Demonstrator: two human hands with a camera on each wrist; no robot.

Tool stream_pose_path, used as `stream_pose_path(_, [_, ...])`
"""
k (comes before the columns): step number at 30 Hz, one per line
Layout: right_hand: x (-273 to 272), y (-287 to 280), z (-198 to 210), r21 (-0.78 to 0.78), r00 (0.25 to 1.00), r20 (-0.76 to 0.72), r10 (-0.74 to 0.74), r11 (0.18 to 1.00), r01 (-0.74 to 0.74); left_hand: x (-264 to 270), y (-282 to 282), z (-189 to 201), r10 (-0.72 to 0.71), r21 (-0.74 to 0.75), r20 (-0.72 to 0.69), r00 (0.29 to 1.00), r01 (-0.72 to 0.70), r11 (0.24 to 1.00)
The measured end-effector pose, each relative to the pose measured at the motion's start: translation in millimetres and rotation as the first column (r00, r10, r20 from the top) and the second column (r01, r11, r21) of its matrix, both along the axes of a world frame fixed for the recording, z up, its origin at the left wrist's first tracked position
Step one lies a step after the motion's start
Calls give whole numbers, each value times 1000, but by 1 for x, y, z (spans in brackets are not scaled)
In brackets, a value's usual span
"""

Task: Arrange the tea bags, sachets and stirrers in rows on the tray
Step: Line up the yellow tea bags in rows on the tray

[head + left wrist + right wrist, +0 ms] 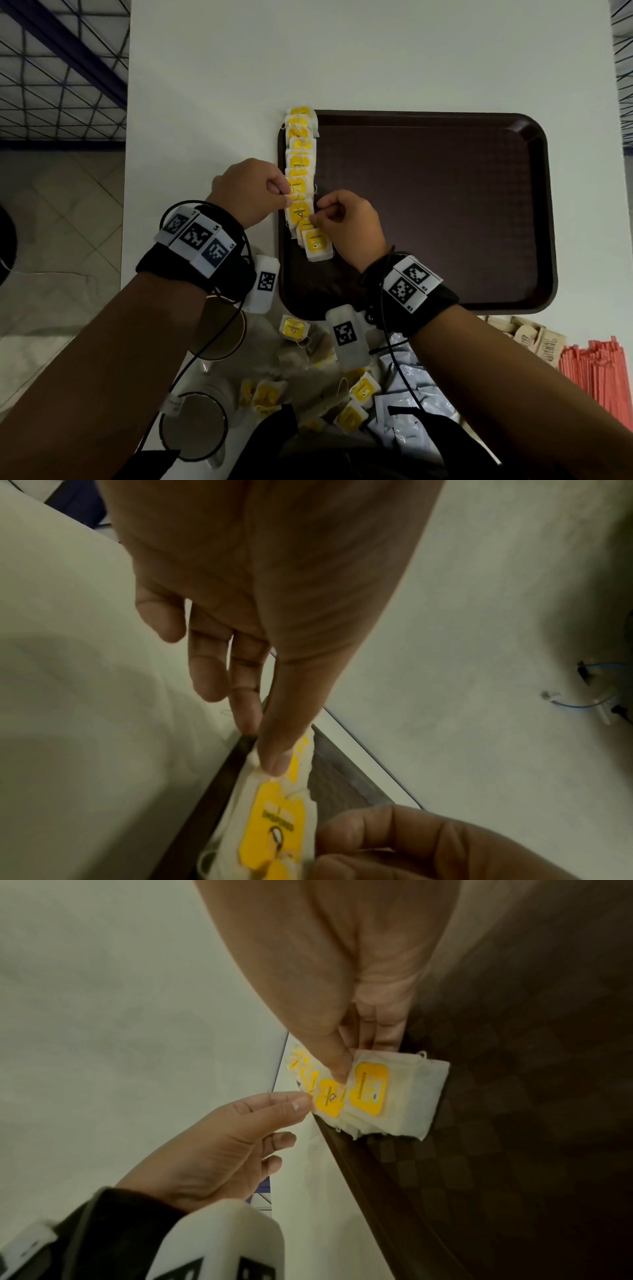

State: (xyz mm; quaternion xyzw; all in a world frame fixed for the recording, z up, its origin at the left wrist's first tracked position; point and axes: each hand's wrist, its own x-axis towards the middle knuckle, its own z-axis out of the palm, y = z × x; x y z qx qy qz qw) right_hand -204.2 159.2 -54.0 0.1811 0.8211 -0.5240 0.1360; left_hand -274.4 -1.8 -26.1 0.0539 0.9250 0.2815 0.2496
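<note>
Your white desk (212,85) carries a dark brown tray (445,205). Your left hand (246,195) pinches the row of tea bags (300,178) along the tray's left rim; your right hand (346,226) pinches a bag's edge (only the head view shows loose bags (342,394) behind both wrists).

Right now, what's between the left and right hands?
In the head view, the near end of the tea bag row on the tray separates left hand from right hand; both pinch it.
</note>
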Motion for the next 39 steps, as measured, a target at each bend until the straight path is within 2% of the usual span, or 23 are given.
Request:
stream_pose_path(6, [11,11,5,48,999,-46,0,999,2,3,6,4,-25,-80,-76,997,19,997])
stream_pose_path(10, [21,16,4,75,994,1,111,991,-111,6,5,7,-17,-2,-68,998,17,1000])
stream_pose_path(12, [26,13,0,85,992,-17,122,989,-120,9,5,8,-60,17,-40,997,60,998])
stream_pose_path(17, [32,1,-3,9,995,-75,63,998,-62,16,9,9,-205,-123,35,978,208,970])
stream_pose_path(20, [35,-2,-4,-28,994,-104,42,999,-45,17,11,8,-232,-151,39,972,236,960])
stream_pose_path(24, [40,-2,-2,-9,987,-146,69,997,-71,15,9,8,-205,-126,30,978,207,970])
stream_pose_path(27, [40,-1,0,35,983,-148,109,994,-105,11,3,11,-101,48,8,995,100,994])
stream_pose_path(29, [38,0,0,44,985,-156,73,997,-67,7,-2,14,-19,111,-8,1000,20,994])
stream_pose_path(33, [28,0,1,28,992,-126,8,1000,-5,1,-4,11,40,98,13,999,-41,994])
stream_pose_path(39, [23,-4,4,23,993,-93,79,997,-77,1,1,7,23,85,27,999,-25,996])
